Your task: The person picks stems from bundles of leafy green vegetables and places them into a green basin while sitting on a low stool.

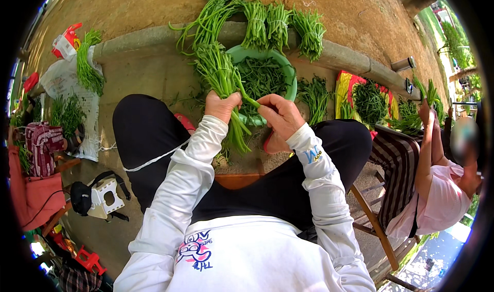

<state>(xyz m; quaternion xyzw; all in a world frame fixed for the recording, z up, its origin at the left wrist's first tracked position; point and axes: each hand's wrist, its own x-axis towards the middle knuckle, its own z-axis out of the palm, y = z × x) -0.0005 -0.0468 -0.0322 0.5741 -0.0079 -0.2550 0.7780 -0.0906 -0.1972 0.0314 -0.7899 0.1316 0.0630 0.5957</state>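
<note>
White shirt [247, 256] lies nearest. Left hand [223, 106] is wrapped round a bunch of greens [213, 68], leaves toward eleven o'clock; right hand [280, 114] pinches one stem [249, 99]. A firm left hold and a light pinch should spare the stems. At twelve, just beyond the hands, a green tub [293, 78] holds loose leaves [260, 75]; at three, a red-and-yellow bag [341, 93] bears more greens [370, 101].

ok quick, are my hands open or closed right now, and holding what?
Left hand: closed, holding a leafy bunch of greens.
Right hand: closed, pinching a green stem.
</note>
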